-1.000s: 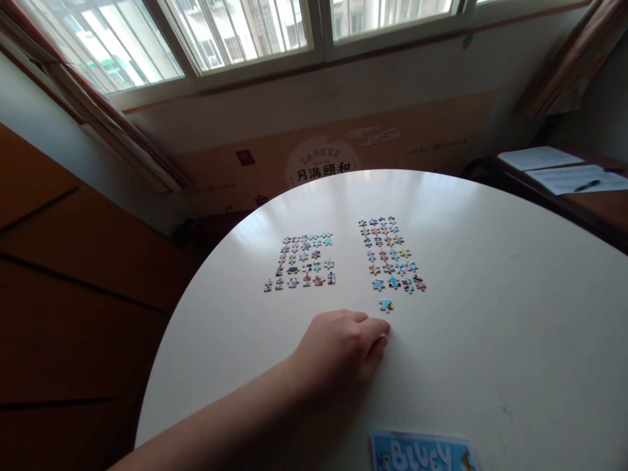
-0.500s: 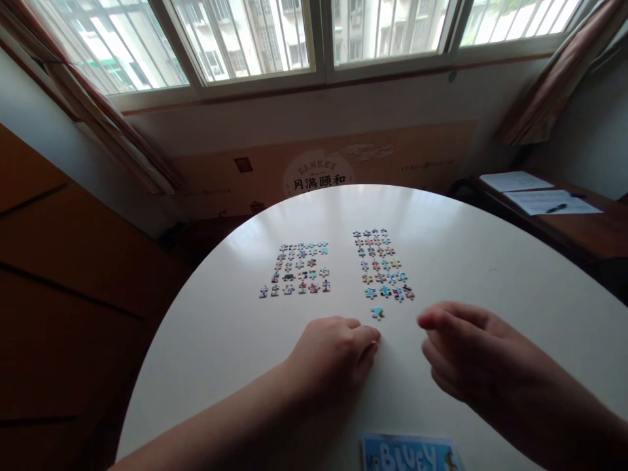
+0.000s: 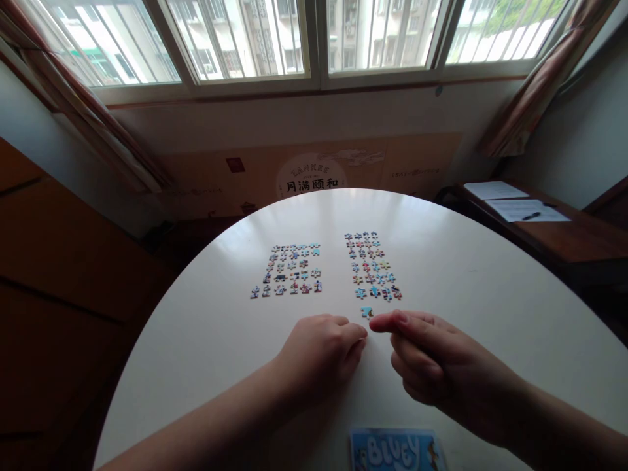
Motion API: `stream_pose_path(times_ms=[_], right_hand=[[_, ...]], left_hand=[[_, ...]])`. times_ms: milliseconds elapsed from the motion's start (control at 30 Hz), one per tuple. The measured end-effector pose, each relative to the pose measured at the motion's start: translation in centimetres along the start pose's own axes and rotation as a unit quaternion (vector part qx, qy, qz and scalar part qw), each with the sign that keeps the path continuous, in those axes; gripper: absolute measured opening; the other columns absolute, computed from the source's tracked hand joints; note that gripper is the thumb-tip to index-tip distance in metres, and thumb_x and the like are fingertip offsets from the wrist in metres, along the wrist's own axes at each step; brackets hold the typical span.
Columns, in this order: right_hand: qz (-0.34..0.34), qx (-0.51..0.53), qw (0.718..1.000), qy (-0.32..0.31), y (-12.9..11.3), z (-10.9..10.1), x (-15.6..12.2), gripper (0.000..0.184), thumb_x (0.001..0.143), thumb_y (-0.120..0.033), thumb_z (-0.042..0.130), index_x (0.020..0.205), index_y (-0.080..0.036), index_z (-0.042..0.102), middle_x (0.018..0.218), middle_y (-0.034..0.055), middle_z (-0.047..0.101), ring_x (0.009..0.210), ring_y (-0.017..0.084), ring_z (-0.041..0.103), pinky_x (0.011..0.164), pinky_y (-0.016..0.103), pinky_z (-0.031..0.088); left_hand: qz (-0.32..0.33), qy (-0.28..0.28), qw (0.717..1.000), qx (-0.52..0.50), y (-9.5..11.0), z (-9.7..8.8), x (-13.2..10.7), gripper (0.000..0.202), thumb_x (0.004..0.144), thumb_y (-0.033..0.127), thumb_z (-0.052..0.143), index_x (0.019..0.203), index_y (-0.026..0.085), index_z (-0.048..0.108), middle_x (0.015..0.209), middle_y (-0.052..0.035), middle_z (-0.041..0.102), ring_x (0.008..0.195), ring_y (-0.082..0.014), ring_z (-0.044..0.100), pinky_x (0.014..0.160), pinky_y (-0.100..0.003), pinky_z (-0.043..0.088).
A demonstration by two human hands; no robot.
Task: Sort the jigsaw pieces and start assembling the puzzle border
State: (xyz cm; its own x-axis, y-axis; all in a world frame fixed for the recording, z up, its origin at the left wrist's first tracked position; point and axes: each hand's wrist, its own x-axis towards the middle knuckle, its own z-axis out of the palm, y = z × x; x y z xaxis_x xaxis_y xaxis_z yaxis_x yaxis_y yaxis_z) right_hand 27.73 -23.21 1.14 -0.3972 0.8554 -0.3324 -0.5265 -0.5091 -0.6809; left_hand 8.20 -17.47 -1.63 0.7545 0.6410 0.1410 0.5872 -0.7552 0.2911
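- Head view: left hand (image 3: 321, 347) on white table (image 3: 196, 353), fingers curled; can't tell if gripping.
- Right hand (image 3: 436, 360): index extended, others curled, grip unclear; tip just beside loose puzzle piece (image 3: 367, 313).
- Piece sits near side of right-hand block of pieces (image 3: 366, 267).

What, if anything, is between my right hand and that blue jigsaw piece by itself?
Nothing visible. Your right hand is right beside the blue jigsaw piece; your left hand is close, but not between them.
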Motion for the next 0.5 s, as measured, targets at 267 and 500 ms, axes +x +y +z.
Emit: stream_pose_path(times_ms=[267, 500], right_hand=[[-0.005, -0.089, 0.992, -0.093, -0.1, -0.7, -0.1, 0.025, 0.085, -0.044, 0.077, 0.085, -0.019, 0.08, 0.044, -0.0096, 0.031, 0.041, 0.003, 0.022, 0.041, 0.017, 0.016], [0.01, -0.361, 0.895, -0.261, -0.8, -0.5, -1.4, 0.023, 0.085, -0.036, 0.075, 0.086, -0.014, 0.083, 0.061, -0.0003, 0.053, 0.058, 0.01, 0.046, 0.055, 0.024, 0.037]], left_hand=[[-0.004, -0.006, 1.0, -0.005, 0.1, -0.2, 0.0, 0.024, 0.095, 0.027, 0.052, 0.08, 0.022, 0.07, 0.071, 0.0002, 0.067, 0.063, -0.0162, 0.06, 0.058, -0.027, 0.04], [-0.005, 0.005, 1.0, 0.003, 0.1, -0.2, -0.1, 0.023, 0.094, 0.023, 0.052, 0.091, 0.022, 0.075, 0.079, -0.0034, 0.072, 0.07, -0.018, 0.067, 0.063, -0.027, 0.047]])
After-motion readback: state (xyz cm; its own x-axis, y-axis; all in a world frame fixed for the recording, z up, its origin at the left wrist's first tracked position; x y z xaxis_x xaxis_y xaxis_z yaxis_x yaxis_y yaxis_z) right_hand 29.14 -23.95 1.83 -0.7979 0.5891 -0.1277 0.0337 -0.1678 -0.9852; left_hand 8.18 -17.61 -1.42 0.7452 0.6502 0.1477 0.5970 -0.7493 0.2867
